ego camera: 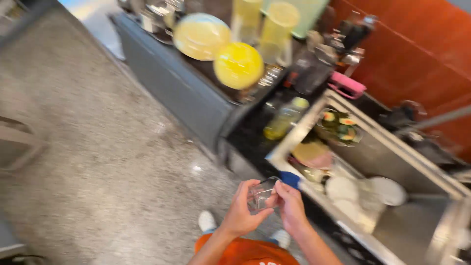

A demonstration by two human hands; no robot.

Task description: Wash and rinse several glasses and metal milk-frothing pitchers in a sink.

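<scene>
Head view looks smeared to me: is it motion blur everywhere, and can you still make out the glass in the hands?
Head view: motion blur smears the yellow plates and sink; the clear glass between left hand and right hand is faint but readable; floor evenly lit, no harsh glare.

Kitchen: a steel sink (392, 147) is holding dishes (365, 191); plates (201, 37) and bottles (284, 118) are crowding the worktop (250, 132).

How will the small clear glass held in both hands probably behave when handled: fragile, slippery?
The clear glass looks thin and rigid, so probably fragile if dropped on the stone floor. Its smooth wall may be slippery, perhaps why the left hand and right hand both grip it. It seems light.
</scene>
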